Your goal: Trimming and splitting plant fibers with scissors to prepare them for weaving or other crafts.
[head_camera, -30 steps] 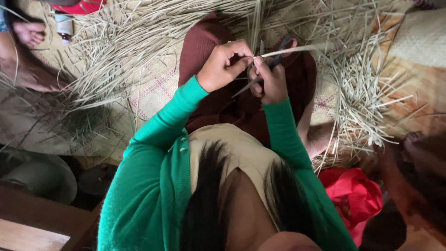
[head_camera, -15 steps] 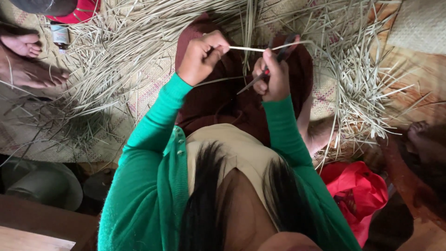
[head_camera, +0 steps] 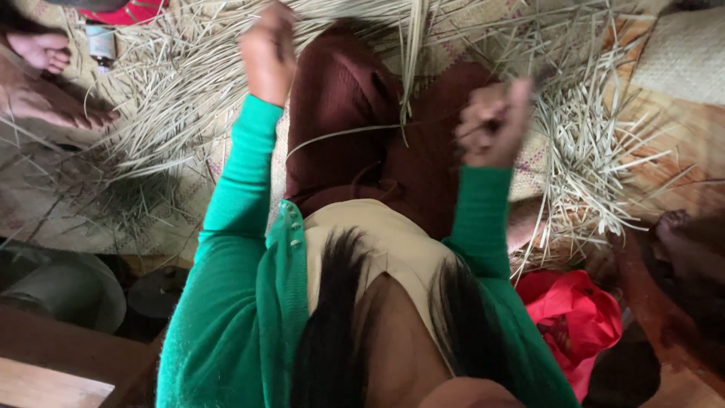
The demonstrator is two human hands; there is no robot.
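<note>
Floor: woven mat under a wide scatter of pale dried straw strips, seen from above.
Far left: another person's bare feet rest on the mat at the edge of the straw, with a small bottle just beside them and a red object at the top edge.
Left hand: raised high over the straw, fingers curled closed; it is blurred, so I cannot tell whether anything is pinched in it.
Lap: dark red skirt between the two green sleeves, a single thin strip lying curved across it, apart from the left hand and running toward the right one.
Right hand: lifted above the right knee, fist closed around a small dark tool; blur hides whether the strip's end is in the fist too.
Right side: thick fan of straw strips just beside the knee.
Lower right: crumpled red cloth near the person's right elbow.
</note>
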